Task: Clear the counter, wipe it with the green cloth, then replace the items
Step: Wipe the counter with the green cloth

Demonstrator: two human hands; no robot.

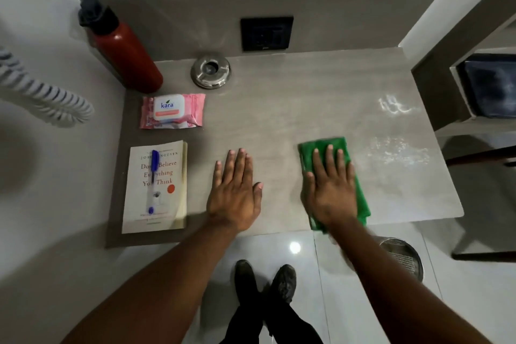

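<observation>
**Both hands flat on desk, right one on green cloth**

Right hand (331,190) is lying palm-down on the green cloth (337,176), fingers (329,156) straight and slightly spread, pressing the cloth onto the desk (293,109) near the front edge, right of centre. Cloth is sitting folded, its edges showing past the hand at the far side and along the right

Left hand (236,193) is resting flat on bare desk surface near the front edge, fingers straight and close together, thumb out to the side, holding nothing. The two hands are lying apart, not touching

Items are still sitting along the left edge of the desk. Book (156,187) is lying at the front left corner with a blue pen (153,181) resting lengthwise on its cover. Pink wipes packet (173,111) is lying just behind the book. Red bottle (122,47) with a dark cap is standing at the back left corner. Metal ashtray (210,71) is sitting near the back edge, right of the bottle

Whitish smears (396,145) are showing on the desk toward the right edge, beyond the cloth
</observation>
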